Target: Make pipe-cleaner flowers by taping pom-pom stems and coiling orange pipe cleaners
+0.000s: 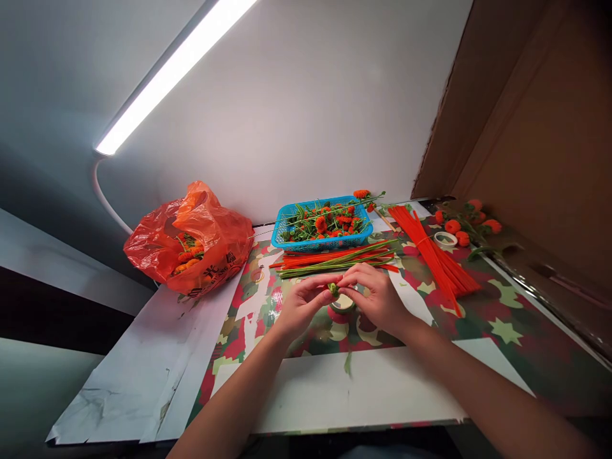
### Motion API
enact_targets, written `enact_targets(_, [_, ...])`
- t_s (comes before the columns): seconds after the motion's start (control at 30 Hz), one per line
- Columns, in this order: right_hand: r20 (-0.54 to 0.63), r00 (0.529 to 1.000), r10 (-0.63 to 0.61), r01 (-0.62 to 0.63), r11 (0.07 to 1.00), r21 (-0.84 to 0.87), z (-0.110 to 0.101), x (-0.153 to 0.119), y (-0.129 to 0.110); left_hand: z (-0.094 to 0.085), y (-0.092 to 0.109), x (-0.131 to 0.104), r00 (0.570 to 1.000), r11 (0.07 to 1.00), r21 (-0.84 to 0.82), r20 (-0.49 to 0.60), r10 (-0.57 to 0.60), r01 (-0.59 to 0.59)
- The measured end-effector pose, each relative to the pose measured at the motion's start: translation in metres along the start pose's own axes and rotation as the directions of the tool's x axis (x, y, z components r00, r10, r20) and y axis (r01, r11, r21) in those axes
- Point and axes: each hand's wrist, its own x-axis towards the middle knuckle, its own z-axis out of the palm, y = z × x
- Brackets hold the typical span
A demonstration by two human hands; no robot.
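My left hand (pixel 306 303) and my right hand (pixel 373 296) meet over the middle of the table. Between their fingertips is a small green fuzzy piece (pixel 333 289), seemingly bent or coiled pipe cleaner, pinched from both sides. Just below it, a roll of tape (pixel 342 303) lies on the patterned cover, partly hidden by my fingers. Beyond my hands lies a bundle of green pipe cleaners (pixel 329 264), with red pipe cleaners (pixel 306 259) alongside. A loose green scrap (pixel 348 363) rests on the white board (pixel 392 382) nearer to me.
A blue basket (pixel 321 245) holds orange flowers with green stems. On the left is a red plastic bag (pixel 215 223) with orange flowers inside. To the right lie tied red pipe cleaners (pixel 433 258), another tape roll (pixel 445 240) and orange flowers (pixel 452 226). A lit lamp (pixel 176 70) hangs above.
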Motion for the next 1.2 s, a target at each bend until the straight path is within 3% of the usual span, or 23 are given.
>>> enact_targets(0.17, [0.026, 1.000, 0.015, -0.016, 1.000, 0.007, 0.000, 0.000, 0.000, -0.002, -0.008, 0.001, 0.996, 0.998, 0.066, -0.092, -0.002, 0.008])
enact_targets(0.6, [0.026, 0.997, 0.075, -0.076, 0.995, 0.067, 0.004, -0.001, 0.000, -0.001, -0.010, -0.002, 0.984, 0.987, 0.136, -0.140, 0.107, -0.088])
enact_targets(0.8, [-0.012, 0.990, 0.139, -0.138, 0.990, 0.040, 0.006, 0.000, 0.000, 0.001, -0.008, 0.000, 0.989, 0.990, 0.132, -0.133, 0.062, -0.044])
enact_targets(0.87, [-0.026, 0.986, 0.165, -0.165, 0.986, -0.001, 0.001, 0.002, -0.001, 0.000, -0.007, 0.003, 0.981, 0.996, 0.091, -0.188, 0.041, -0.024])
enact_targets(0.93, [0.075, 0.987, 0.143, -0.139, 0.989, -0.058, -0.006, 0.003, 0.000, -0.003, -0.006, 0.007, 0.953, 1.000, 0.021, -0.302, 0.007, -0.001])
enact_targets(0.97, [0.189, 0.977, 0.104, -0.088, 0.992, -0.087, -0.009, 0.003, 0.000, -0.005, -0.006, 0.009, 0.932, 1.000, -0.022, -0.362, -0.020, 0.013])
enact_targets(1.07, [0.506, 0.863, 0.006, 0.054, 0.993, -0.103, -0.014, 0.001, 0.003, -0.013, -0.006, 0.015, 0.888, 0.987, -0.137, -0.438, -0.139, 0.087])
enact_targets(1.13, [0.581, 0.813, 0.019, 0.068, 0.990, -0.127, -0.015, -0.001, 0.007, -0.015, -0.007, 0.016, 0.882, 0.977, -0.176, -0.434, -0.185, 0.118])
enact_targets(1.2, [0.598, 0.797, 0.084, 0.048, 0.978, -0.202, -0.015, -0.002, 0.012, -0.015, -0.007, 0.016, 0.887, 0.973, -0.186, -0.414, -0.204, 0.137])
